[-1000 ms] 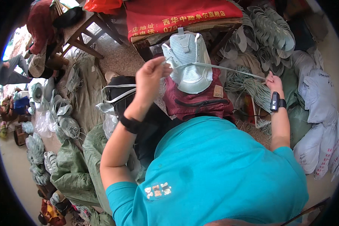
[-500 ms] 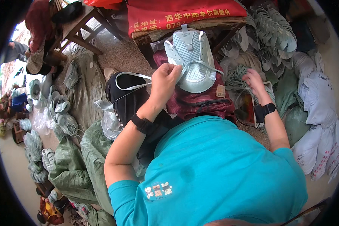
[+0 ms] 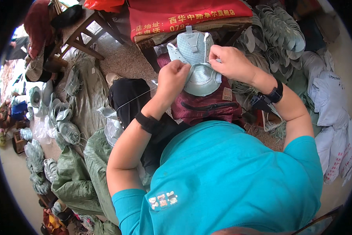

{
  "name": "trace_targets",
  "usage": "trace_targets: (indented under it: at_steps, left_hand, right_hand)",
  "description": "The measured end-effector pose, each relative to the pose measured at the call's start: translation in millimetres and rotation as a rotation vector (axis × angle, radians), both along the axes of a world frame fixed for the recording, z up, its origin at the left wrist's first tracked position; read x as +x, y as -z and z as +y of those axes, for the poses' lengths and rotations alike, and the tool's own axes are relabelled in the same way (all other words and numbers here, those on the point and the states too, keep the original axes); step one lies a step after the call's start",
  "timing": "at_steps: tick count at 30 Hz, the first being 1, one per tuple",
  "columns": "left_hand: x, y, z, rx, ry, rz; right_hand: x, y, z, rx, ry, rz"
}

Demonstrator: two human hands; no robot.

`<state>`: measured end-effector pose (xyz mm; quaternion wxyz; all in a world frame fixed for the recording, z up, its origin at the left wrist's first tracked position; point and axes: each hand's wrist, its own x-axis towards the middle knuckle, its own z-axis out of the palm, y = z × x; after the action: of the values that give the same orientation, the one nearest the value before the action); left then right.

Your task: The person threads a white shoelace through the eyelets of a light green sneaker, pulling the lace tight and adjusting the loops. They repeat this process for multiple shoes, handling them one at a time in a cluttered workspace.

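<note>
A pale grey-blue shoe upper [image 3: 201, 84] with a mesh tongue lies on the dark red cloth bag on my lap, its toe toward me. My left hand [image 3: 174, 78] is closed at the upper's left side, pinching a pale shoelace [image 3: 154, 82]; a bit of it shows beside the wrist. My right hand [image 3: 232, 64] pinches at the right eyelet side, where a pale lace piece shows at the fingertips. Both hands partly cover the lace across the throat. A thin cord runs from near my left hand over my dark trouser leg.
Ahead stands a low wooden bench [image 3: 144, 41] draped with a red printed cloth [image 3: 203, 9]. Bundled shoe uppers [image 3: 279, 33] hang at the far right, white sacks [image 3: 328, 102] below them. Green sacks [image 3: 72, 176] lie at left. A lace bundle [image 3: 242, 88] is beside my right forearm.
My right hand has come from the lace bundle at the right to the shoe upper. The lace loop left of my left hand has mostly gone from sight. My left hand stays near the upper.
</note>
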<state>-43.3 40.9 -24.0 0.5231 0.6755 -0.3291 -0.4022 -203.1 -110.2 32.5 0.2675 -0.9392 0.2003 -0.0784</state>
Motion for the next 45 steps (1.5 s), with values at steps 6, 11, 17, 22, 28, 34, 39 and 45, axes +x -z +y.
trace_targets:
  at_steps: [6,11,17,22,28,34,39,45]
  left_hand:
    - [13.2,-21.6,-2.6,-0.026,0.313,-0.806]
    - [31.5,-42.5,-2.9,-0.317,0.382,-1.167]
    - [42.7,-43.4,-18.9,-0.044,0.635,-1.054]
    - [44.8,-32.0,-19.6,-0.238,0.589,-1.147]
    - [45.6,-16.5,-17.9,-0.240,0.426,-0.808]
    - [19.2,-14.3,-25.9,-0.144,0.097,-0.427]
    - [8.0,-35.5,-37.8,-0.328,0.022,-0.181]
    - [8.6,-33.7,-36.6,-0.263,0.013,-0.096]
  right_hand:
    - [18.2,-8.6,19.0,-0.664,-0.281,0.099]
    - [20.3,-6.1,32.7,-0.773,-0.329,0.180]
    - [32.0,-33.8,16.0,-0.458,-0.465,0.466]
    - [41.7,-21.4,1.1,-0.312,-0.434,0.480]
    - [46.2,-34.6,-15.2,-0.586,-0.615,0.161]
    - [53.3,-48.3,-22.1,-0.395,-0.587,0.376]
    - [51.2,-54.5,-33.0,-0.204,-0.554,0.518]
    - [45.7,-42.0,-35.7,-0.314,-0.604,0.430]
